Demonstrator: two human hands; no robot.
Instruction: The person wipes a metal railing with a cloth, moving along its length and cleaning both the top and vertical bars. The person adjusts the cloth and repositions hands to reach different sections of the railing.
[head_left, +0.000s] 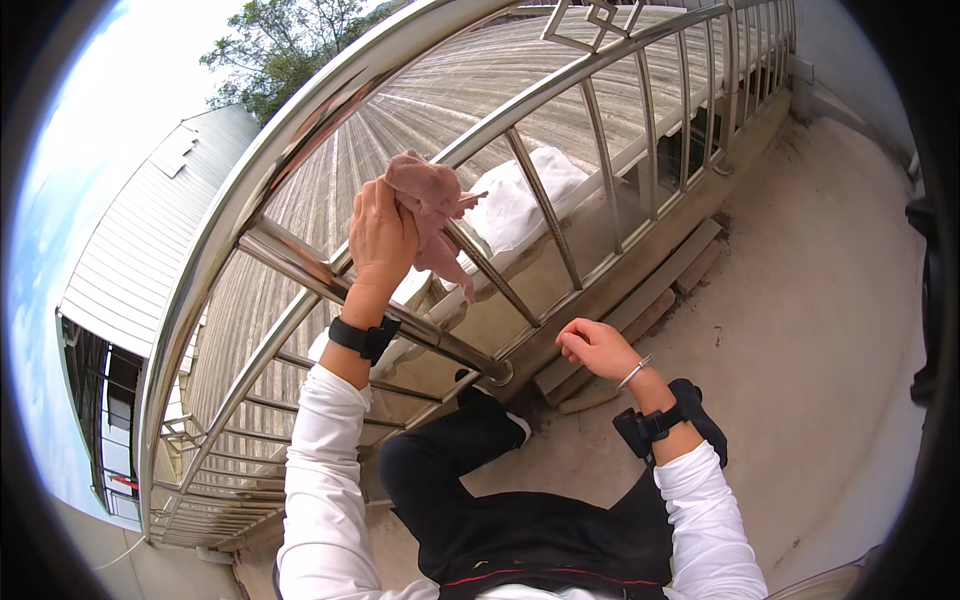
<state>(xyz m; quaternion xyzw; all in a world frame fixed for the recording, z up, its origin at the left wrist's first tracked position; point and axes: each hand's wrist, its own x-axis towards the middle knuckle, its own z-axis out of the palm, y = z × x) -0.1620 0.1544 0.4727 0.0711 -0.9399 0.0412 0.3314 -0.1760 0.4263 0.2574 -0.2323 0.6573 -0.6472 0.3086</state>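
Observation:
My left hand (381, 236) holds a pink cloth (429, 196) against the middle rail of a stainless steel railing (536, 120). The cloth is bunched over the rail, and one end hangs down beside an upright bar. My fingertips are partly hidden behind the hand and cloth. Lower and to the right, my right hand (600, 349) hovers over the floor near the foot of the railing. Its fingers are curled in, and I see nothing held in them. A bracelet circles that wrist, and black straps sit on both forearms.
Behind the railing spreads a corrugated roof (465, 97) with a white sheet or bag (525, 196) at its edge. Wooden planks (637, 307) lie along the base of the railing. A concrete floor (787, 300) extends to the right. A thick post (420, 330) stands near my knee.

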